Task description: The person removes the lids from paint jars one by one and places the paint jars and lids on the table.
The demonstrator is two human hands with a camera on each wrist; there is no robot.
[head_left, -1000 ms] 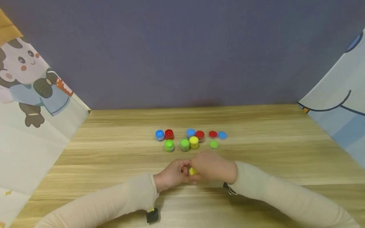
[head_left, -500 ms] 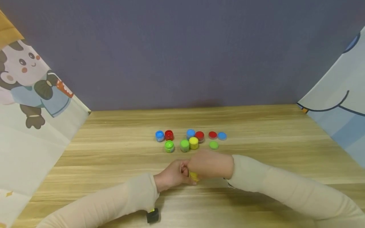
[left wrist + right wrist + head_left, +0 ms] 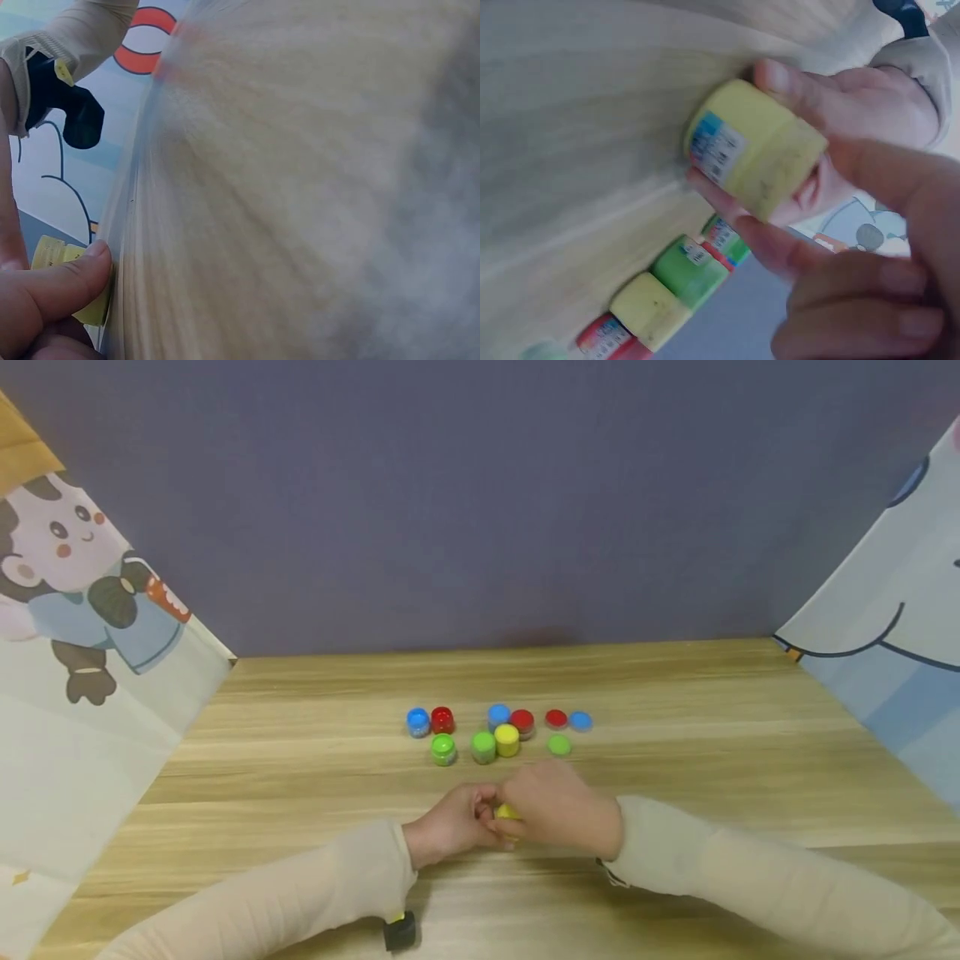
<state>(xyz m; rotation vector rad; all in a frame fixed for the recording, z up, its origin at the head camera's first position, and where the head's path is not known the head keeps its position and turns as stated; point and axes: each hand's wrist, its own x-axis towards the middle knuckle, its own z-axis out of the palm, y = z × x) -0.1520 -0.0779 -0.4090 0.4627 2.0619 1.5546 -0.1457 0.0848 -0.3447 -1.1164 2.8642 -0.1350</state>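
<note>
1. the left hand (image 3: 453, 820) grips a small yellow cylindrical plastic jar (image 3: 739, 139), thumb pressed against its side.
2. the right hand (image 3: 558, 806) pinches the jar's paler yellow end from the other side.
3. the jar sits between both hands, on the person's side of the other jars; whether it touches the wood-grain table (image 3: 300, 768) i cannot tell.
4. beyond the hands, a lidded yellow jar (image 3: 507, 740) stands close beside lidded green (image 3: 483, 747), blue (image 3: 498, 717) and red jars (image 3: 522, 724).
5. left of these stand blue (image 3: 417, 722), red (image 3: 442, 720) and green jars (image 3: 443, 750) without lids.
6. to the right lie flat round red (image 3: 556, 719), blue (image 3: 581, 721) and green lids (image 3: 559, 745).
</note>
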